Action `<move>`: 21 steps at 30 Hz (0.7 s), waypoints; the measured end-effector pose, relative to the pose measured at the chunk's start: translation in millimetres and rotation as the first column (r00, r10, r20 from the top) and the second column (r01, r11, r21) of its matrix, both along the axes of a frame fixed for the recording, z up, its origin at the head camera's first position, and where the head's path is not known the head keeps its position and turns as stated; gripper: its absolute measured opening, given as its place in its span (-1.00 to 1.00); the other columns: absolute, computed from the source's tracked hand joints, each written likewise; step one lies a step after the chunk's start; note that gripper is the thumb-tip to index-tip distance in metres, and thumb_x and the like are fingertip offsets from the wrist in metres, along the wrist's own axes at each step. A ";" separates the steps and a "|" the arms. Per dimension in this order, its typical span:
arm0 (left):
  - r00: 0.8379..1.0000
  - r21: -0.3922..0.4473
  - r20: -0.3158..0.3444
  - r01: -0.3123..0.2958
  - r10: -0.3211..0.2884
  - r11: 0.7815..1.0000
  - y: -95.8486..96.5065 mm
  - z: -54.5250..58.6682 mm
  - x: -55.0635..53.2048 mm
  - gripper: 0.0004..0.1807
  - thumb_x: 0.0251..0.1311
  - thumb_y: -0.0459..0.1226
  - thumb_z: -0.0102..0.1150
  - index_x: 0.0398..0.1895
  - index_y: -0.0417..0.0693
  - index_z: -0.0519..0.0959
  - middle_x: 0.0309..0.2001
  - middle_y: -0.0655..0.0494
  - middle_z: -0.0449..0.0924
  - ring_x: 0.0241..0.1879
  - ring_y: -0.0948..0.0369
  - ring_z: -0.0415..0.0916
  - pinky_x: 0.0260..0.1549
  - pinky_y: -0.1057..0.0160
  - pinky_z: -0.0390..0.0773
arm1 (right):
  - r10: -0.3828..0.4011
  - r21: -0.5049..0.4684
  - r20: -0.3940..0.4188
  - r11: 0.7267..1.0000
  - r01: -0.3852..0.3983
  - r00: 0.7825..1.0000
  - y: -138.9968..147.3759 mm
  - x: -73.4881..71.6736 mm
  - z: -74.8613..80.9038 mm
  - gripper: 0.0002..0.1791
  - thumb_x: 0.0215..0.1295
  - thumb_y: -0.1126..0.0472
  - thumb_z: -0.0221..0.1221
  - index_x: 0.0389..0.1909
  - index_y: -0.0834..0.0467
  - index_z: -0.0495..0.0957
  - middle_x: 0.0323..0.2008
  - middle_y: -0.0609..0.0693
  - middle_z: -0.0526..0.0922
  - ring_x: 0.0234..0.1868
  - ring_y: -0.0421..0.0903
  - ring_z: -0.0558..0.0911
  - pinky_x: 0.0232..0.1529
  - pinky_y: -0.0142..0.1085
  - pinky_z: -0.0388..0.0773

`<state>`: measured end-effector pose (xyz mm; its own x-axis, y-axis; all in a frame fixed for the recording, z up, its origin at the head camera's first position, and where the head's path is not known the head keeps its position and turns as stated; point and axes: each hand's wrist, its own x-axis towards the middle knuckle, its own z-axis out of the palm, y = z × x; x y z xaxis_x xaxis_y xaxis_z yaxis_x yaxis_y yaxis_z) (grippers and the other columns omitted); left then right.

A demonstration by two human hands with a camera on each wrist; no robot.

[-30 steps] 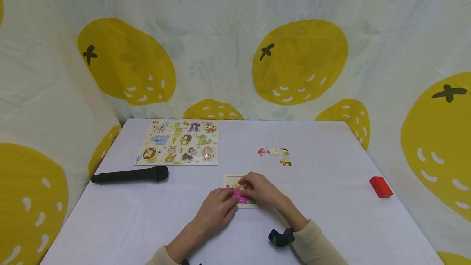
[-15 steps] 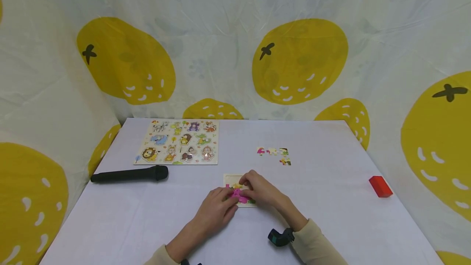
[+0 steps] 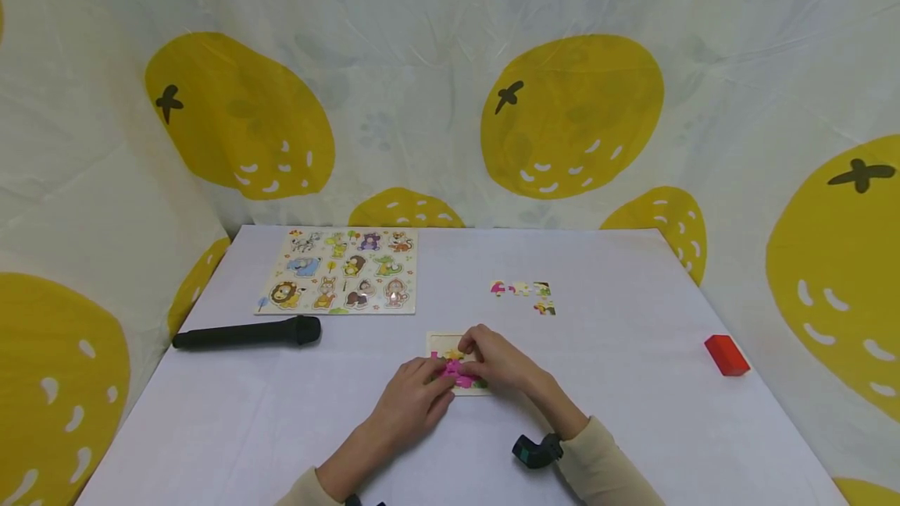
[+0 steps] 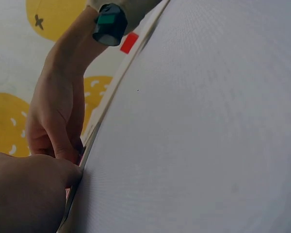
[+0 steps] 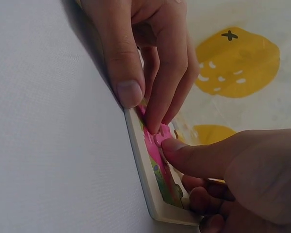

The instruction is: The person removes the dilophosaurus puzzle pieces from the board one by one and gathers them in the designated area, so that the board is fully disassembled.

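A small framed jigsaw puzzle (image 3: pixel 441 340) lies on the table between the two hands in the head view. Pink pieces (image 3: pixel 464 382) cover its near part; the bare backing shows at its far edge. My left hand (image 3: pixel 409 398) rests over the left side, fingertips pressing on the pink area, thumb at the pale frame (image 5: pixel 142 167) in the right wrist view. From the right, my right hand (image 3: pixel 502 361) reaches over, its thumb on a pink puzzle piece (image 5: pixel 154 145) and its other fingers curled at the far side. Its fingers hide part of what they pinch.
Several loose jigsaw pieces (image 3: pixel 520 288) lie beyond the right hand. An animal peg board (image 3: pixel 337 272) stands at the back left, with a black microphone (image 3: pixel 246 333) before it. A red block (image 3: pixel 727 355) sits near the table's right edge.
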<state>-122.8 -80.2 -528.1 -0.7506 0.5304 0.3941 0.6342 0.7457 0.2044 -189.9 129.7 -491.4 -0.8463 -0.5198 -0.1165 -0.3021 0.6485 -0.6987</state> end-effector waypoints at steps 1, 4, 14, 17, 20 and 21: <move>1.000 -0.002 0.007 -0.001 0.001 1.000 0.0 0.2 0.1 -0.74 0.32 -0.06 0.23 0.01 0.16 0.71 0.10 0.12 0.61 0.15 0.15 0.50 0.23 0.05 0.50 | -0.001 -0.012 0.007 1.000 0.001 1.000 0.2 -0.4 0.2 -0.69 0.27 0.16 0.36 -0.06 0.14 0.51 -0.24 -0.04 0.51 -0.29 -0.16 0.45 -0.35 -0.46 0.44; 1.000 -0.007 0.019 -0.004 0.004 1.000 0.0 0.9 0.2 -0.73 0.33 -0.07 0.22 0.02 0.15 0.71 0.11 0.13 0.61 0.16 0.15 0.50 0.24 0.05 0.49 | 0.001 -0.050 0.028 0.999 0.001 1.000 -0.1 -1.3 0.2 -0.71 0.25 0.19 0.37 -0.08 0.13 0.52 -0.31 -0.07 0.56 -0.31 -0.16 0.48 -0.36 -0.48 0.46; 1.000 -0.007 0.005 -0.003 0.003 1.000 0.2 0.8 -1.0 -0.72 0.32 -0.05 0.22 0.01 0.15 0.72 0.08 0.14 0.61 0.14 0.17 0.50 0.23 0.06 0.50 | 0.015 -0.076 0.037 0.997 -0.012 0.999 -0.1 -4.5 -2.8 -0.71 0.27 0.21 0.35 -0.04 0.12 0.55 -0.32 -0.11 0.60 -0.32 -0.17 0.51 -0.35 -0.49 0.48; 1.000 -0.009 0.005 -0.003 0.003 1.000 0.3 0.0 -1.4 -0.73 0.32 -0.06 0.23 0.01 0.14 0.72 0.08 0.14 0.61 0.14 0.17 0.50 0.23 0.06 0.50 | 0.035 -0.075 0.039 0.997 -0.032 0.999 0.2 -4.6 -1.8 -0.73 0.28 0.21 0.33 -0.04 0.12 0.56 -0.32 -0.12 0.61 -0.32 -0.18 0.52 -0.34 -0.49 0.48; 1.000 -0.011 0.007 -0.004 0.004 1.000 0.3 -1.2 -1.5 -0.73 0.32 -0.06 0.23 0.00 0.15 0.72 0.07 0.14 0.61 0.13 0.17 0.50 0.22 0.06 0.51 | 0.059 -0.080 0.038 0.995 -0.056 0.998 0.8 -4.6 -1.0 -0.74 0.29 0.22 0.32 -0.04 0.11 0.54 -0.31 -0.12 0.64 -0.31 -0.19 0.54 -0.32 -0.48 0.49; 1.000 -0.012 0.008 -0.004 0.004 1.000 0.3 -1.6 -1.5 -0.73 0.32 -0.06 0.23 0.00 0.15 0.72 0.07 0.14 0.61 0.13 0.17 0.50 0.22 0.06 0.51 | 0.065 -0.083 0.039 0.995 -0.062 0.997 1.1 -4.7 -0.8 -0.74 0.30 0.22 0.32 -0.04 0.10 0.54 -0.31 -0.12 0.65 -0.31 -0.19 0.54 -0.31 -0.47 0.50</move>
<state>-124.3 -79.9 -529.7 -0.7562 0.5316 0.3815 0.6292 0.7508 0.2011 -194.6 130.8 -492.3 -0.8066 -0.5815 -0.1057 -0.3106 0.5693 -0.7612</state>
